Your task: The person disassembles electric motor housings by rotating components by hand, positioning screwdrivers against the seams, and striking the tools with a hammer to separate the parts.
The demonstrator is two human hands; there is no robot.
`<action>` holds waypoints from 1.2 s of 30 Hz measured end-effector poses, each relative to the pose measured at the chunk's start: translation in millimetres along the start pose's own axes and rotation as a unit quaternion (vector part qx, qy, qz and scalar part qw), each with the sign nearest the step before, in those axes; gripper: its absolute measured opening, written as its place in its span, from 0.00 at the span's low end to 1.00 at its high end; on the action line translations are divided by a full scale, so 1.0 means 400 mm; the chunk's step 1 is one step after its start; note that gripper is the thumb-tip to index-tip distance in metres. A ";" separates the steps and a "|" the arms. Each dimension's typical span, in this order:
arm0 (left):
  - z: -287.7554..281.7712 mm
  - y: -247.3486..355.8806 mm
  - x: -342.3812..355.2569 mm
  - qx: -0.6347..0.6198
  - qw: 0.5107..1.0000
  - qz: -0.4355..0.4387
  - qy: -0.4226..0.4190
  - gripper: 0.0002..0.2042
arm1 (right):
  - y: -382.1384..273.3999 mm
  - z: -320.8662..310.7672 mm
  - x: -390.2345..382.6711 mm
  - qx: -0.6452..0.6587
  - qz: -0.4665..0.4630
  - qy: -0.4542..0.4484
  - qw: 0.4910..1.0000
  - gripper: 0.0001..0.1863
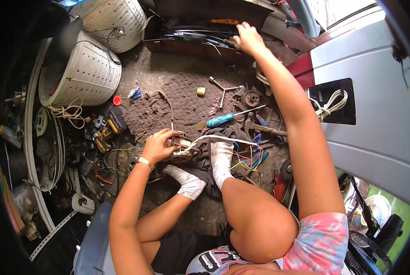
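Between my feet is a metal electric motor (181, 155) with a brown-edged part on top and a white cable leading off it. My left hand (158, 145), wearing a gold watch, grips this motor from its left side. My right arm stretches far forward to a long dark tool box (186, 46). There my right hand (250, 40) is curled over the box's right end, by a yellow-and-black handle (235, 42); what its fingers hold is hidden. An orange-handled screwdriver (224, 21) and several long thin tools lie inside the box.
On the brown mat (186, 101) lie a blue screwdriver (221, 120), a three-armed socket wrench (223, 90) and a small yellow-and-white piece (201, 91). White perforated tubs (88, 73) and a yellow cordless drill (102, 140) stand left. A pale panel (365, 101) borders the right.
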State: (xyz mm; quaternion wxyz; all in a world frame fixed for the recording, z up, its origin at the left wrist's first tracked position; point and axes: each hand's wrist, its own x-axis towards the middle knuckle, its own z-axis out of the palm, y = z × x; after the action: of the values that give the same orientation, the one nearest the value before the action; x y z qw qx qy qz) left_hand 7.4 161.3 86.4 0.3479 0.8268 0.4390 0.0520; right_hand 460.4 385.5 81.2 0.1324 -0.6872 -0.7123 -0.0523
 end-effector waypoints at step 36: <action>0.117 0.069 -0.114 -0.159 0.956 -0.219 0.111 0.21 | 0.010 0.232 0.193 0.066 0.180 -0.115 0.975 0.33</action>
State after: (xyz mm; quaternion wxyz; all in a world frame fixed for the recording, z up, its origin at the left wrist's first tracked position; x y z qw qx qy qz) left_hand 16.9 91.6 78.3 0.4264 0.6334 0.6315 0.1348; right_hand 451.9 484.1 12.0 0.1018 -0.7953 -0.5893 0.0993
